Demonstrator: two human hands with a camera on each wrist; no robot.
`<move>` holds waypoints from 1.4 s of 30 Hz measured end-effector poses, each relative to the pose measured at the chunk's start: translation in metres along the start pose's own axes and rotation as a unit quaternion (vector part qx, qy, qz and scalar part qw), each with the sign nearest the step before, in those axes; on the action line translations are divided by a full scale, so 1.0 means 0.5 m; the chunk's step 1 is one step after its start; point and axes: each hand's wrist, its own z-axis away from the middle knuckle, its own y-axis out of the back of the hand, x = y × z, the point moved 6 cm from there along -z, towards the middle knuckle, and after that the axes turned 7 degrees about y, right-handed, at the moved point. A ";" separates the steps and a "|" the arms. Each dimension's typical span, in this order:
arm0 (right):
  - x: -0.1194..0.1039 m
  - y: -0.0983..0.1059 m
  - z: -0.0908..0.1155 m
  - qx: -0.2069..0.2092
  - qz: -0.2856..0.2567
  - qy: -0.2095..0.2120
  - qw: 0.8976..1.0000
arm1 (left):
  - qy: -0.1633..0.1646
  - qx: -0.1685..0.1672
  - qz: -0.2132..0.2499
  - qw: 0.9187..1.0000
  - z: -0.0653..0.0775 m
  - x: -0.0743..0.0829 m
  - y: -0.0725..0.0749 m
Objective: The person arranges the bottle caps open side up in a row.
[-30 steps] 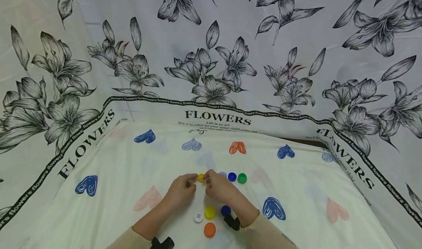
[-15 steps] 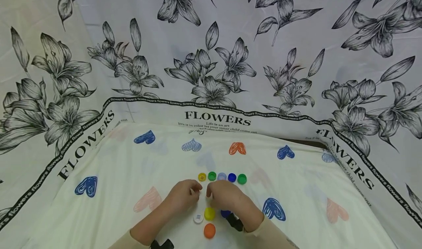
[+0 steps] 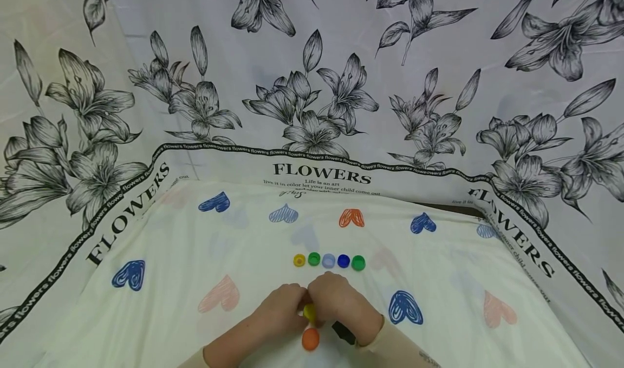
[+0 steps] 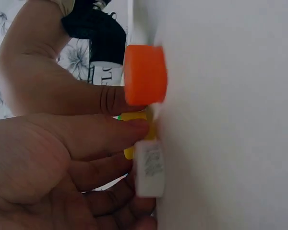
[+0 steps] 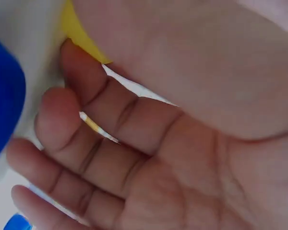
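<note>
Both hands meet at a yellow bottle cap [image 3: 309, 312] on the cloth near the front. My left hand [image 3: 280, 309] pinches it between thumb and fingers, with a white cap [image 4: 150, 168] close against those fingers in the left wrist view. From the other side, my right hand [image 3: 337, 301] also pinches the yellow cap between thumb and index finger; the thumb hides part of it in the right wrist view. An orange cap [image 3: 310, 339] lies just nearer the body. A blue cap [image 5: 5, 98] shows beside the right fingertips; the right hand hides it in the head view.
Beyond the hands stands a row of caps: yellow [image 3: 299, 260], green [image 3: 314, 259], pale blue [image 3: 329, 261], dark blue [image 3: 343, 261] and green [image 3: 358, 263]. They sit on a white cloth [image 3: 263, 238] printed with hearts. A flower-printed curtain [image 3: 312, 86] rises behind.
Both hands have left the yellow cap at the row's left end and drawn back toward the body. They now hold the nearer yellow cap.
</note>
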 end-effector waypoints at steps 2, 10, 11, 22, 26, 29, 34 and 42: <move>0.004 0.006 -0.001 0.015 -0.018 0.013 1.000 | -0.012 0.006 0.016 1.000 -0.002 -0.004 0.008; 0.024 0.031 -0.014 0.087 -0.151 0.050 0.983 | 0.023 0.085 0.097 0.991 -0.018 -0.046 0.058; 0.026 0.031 -0.016 0.091 -0.165 0.046 0.981 | 0.030 0.097 0.104 0.989 -0.021 -0.052 0.061; 0.039 0.024 -0.026 0.103 -0.242 -0.011 0.965 | 0.085 0.197 0.155 0.964 -0.027 -0.083 0.072; 0.039 0.022 -0.028 0.101 -0.255 -0.018 0.961 | 0.084 0.197 0.139 0.967 -0.024 -0.080 0.073; 0.034 0.024 -0.022 0.100 -0.249 -0.021 0.963 | 0.094 0.176 0.101 0.975 -0.016 -0.071 0.079; 0.006 0.020 -0.009 0.049 -0.178 0.000 0.983 | 0.098 0.045 -0.027 0.994 0.010 -0.046 0.075; -0.035 -0.013 -0.002 -0.015 -0.082 0.013 0.996 | 0.036 -0.015 -0.126 0.991 0.036 -0.012 0.044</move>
